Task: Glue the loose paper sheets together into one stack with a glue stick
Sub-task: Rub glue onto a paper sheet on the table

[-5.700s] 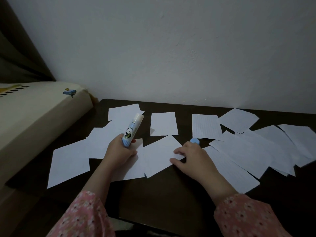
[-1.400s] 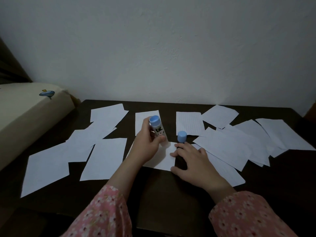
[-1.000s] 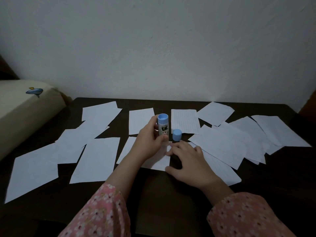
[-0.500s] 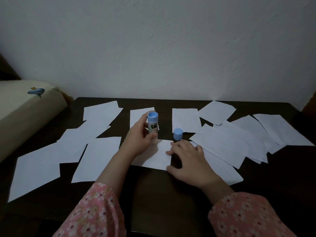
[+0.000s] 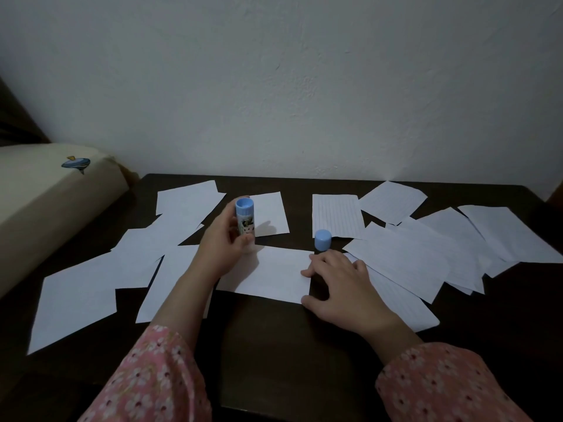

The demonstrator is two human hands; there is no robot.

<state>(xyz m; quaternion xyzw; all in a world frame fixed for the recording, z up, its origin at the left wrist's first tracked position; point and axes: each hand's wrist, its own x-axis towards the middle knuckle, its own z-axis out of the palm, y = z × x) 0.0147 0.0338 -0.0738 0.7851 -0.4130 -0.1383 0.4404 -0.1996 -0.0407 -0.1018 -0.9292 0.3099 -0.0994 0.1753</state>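
Observation:
My left hand (image 5: 224, 249) grips a blue glue stick (image 5: 245, 222) with a panda label, held base up with its glue end down on the far left part of a white sheet (image 5: 271, 274) in front of me. My right hand (image 5: 341, 284) rests with spread fingers on that sheet's right edge, pressing it to the dark table (image 5: 274, 345). The glue stick's blue cap (image 5: 323, 240) stands on the table just beyond my right fingers. Several loose white and lined sheets lie scattered left (image 5: 76, 295) and right (image 5: 405, 260).
A white wall rises right behind the table's far edge. A beige cushioned edge (image 5: 45, 202) with a small blue print borders the table on the left. More sheets lie along the back, one lined (image 5: 336, 216). Pink floral sleeves cover both my forearms.
My left hand turned the glue stick over and has slid it leftwards along the sheet's far edge. My right hand stays pressing the sheet's right edge; the cap has not moved.

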